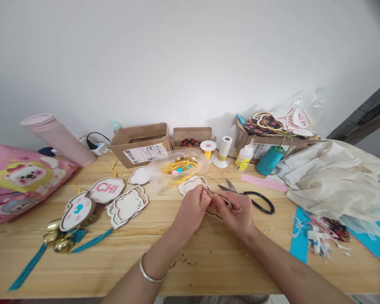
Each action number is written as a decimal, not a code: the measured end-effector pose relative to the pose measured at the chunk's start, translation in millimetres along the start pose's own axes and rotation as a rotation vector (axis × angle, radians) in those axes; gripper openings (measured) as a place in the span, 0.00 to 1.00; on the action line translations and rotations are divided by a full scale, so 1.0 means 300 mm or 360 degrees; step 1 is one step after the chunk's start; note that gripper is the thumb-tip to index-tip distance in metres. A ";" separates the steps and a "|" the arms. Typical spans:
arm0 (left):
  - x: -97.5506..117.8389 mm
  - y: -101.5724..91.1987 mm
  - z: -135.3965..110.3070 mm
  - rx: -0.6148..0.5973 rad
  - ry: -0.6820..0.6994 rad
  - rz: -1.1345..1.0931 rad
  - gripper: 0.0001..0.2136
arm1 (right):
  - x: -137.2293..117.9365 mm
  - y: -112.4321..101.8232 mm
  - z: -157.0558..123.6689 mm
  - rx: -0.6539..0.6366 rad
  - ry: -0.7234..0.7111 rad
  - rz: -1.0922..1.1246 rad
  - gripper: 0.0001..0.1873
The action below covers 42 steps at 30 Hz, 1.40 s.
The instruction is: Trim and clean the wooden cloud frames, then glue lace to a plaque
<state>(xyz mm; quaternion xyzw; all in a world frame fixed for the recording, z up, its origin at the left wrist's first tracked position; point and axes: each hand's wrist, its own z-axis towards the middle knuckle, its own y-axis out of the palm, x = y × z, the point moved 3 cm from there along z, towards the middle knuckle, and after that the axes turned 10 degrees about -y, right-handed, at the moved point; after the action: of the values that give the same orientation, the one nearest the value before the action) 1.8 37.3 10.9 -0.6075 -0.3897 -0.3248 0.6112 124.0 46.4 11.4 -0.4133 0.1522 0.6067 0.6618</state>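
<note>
Close together over the middle of the table, both hands grip a thin wooden cut-out (pixel 210 192), seen nearly edge-on and mostly covered by fingers. My left hand (pixel 192 207) pinches its left end. On the other side, my right hand (pixel 237 213) has thumb and fingers closed around it. Behind the left hand lies a pale cloud-shaped wooden piece (pixel 190 183), partly hidden. Black-handled scissors (pixel 266 207) rest just right of my right hand, blades partly open. Dark crumbs (pixel 190 259) are scattered on the wood nearer to me.
At left are finished hanging pieces with brass bells (pixel 65 243), wooden cut-outs (pixel 126 207), a pink bag (pixel 28 185) and a pink flask (pixel 58 139). Cardboard boxes (pixel 120 147), thread spools, a glue bottle (pixel 244 157) and a teal cone (pixel 270 160) line the back. White cloth (pixel 335 177) lies right.
</note>
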 end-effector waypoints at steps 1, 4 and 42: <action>-0.001 0.000 0.001 0.0007 0.0006 0.0027 0.11 | 0.008 0.002 -0.003 0.0022 0.0037 0.0037 0.10; -0.004 -0.001 0.004 0.0017 0.0020 0.0075 0.10 | 0.028 0.009 -0.010 0.0076 0.0158 0.0154 0.09; 0.004 -0.033 0.013 0.0254 0.0018 -0.0007 0.08 | 0.049 -0.029 0.014 0.0258 0.0486 0.0337 0.09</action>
<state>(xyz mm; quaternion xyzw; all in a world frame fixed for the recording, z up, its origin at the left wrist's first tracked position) -6.6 40.7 16.6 -0.5542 -0.4121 -0.2974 0.6592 133.9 60.0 6.8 -0.4276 0.3416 0.5890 0.5946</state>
